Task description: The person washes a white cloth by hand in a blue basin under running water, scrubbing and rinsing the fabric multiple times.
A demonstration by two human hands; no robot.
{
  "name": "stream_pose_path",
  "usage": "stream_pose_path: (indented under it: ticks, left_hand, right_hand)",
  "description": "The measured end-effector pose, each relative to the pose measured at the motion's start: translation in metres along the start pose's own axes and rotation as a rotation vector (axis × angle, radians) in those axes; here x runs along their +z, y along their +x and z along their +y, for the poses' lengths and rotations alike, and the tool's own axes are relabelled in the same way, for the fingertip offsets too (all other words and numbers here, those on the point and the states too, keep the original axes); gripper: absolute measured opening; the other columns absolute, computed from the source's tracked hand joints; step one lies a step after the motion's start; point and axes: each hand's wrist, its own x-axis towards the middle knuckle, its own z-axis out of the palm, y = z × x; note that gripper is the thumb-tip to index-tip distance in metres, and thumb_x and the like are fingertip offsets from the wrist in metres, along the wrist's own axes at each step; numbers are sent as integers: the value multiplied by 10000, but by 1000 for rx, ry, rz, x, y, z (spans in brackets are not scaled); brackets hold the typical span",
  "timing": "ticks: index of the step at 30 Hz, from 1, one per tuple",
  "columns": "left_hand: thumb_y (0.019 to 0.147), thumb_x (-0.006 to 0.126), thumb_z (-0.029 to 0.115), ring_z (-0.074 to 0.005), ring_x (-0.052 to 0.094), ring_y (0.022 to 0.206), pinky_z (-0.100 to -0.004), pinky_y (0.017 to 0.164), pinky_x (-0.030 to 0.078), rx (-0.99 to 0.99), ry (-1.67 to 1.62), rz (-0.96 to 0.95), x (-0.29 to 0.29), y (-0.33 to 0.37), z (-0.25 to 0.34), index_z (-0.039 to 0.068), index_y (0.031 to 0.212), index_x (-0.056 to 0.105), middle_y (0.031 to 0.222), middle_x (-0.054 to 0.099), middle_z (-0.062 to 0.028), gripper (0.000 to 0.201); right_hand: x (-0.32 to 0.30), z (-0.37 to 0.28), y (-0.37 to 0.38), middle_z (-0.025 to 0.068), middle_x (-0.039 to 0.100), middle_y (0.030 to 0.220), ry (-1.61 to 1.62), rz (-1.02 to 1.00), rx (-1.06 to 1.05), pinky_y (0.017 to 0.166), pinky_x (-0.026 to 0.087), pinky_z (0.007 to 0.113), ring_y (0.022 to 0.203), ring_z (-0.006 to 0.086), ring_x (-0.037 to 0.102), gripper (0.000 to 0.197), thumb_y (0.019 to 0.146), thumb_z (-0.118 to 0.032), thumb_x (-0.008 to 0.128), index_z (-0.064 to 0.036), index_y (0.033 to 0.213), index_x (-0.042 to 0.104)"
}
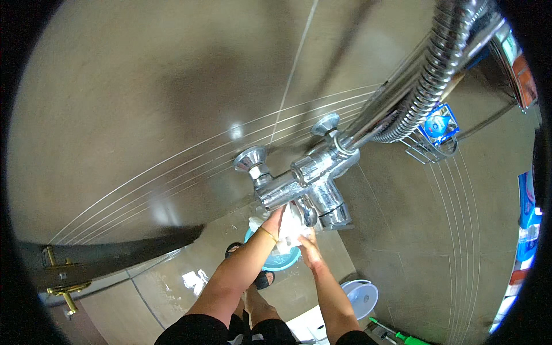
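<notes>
A white cloth [291, 231] is bunched between my two hands just below the chrome shower mixer [310, 175]. My left hand [274, 222] grips its left side, the fingertips partly hidden beneath the mixer body. On the right edge of the cloth, my right hand [309, 248] is closed, its fingers pointing up toward the spout. Under both hands a turquoise basin [283, 265] sits on the floor, and more white fabric [255, 223] shows at its left rim. Whether water is running from the spout I cannot make out.
A ribbed metal hose [428, 75] rises at the upper right. Beside it a wire rack [428, 150] holds a blue packet [440, 123]. On the floor stand a pale bucket [363, 299] and a green-handled tool [405, 338]. Brass fittings [66, 284] jut in at the lower left.
</notes>
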Motion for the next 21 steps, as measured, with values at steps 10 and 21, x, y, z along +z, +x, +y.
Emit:
stream_pose_path:
  ticks: [10,21]
  left_hand:
    - [908,464,392,-223,489,1095,-350,967,384,94,-243,176,-37,36,5,84,1323,364,1218,504,-111,526]
    - [853,574,314,-228,409,1204,-333,995,345,267,114,330,-6,1,24,43,1350,308,1307,430,-126,625]
  right_hand:
    - [21,10,2,131,514,1180,-578,63,-391,889,414,329,1075,208,498,722,665,-162,751,5,1272,397]
    - [-6,-56,10,11,551,1057,264,495,-117,780,433,363,921,198,540,415,740,-251,580,-108,1122,503]
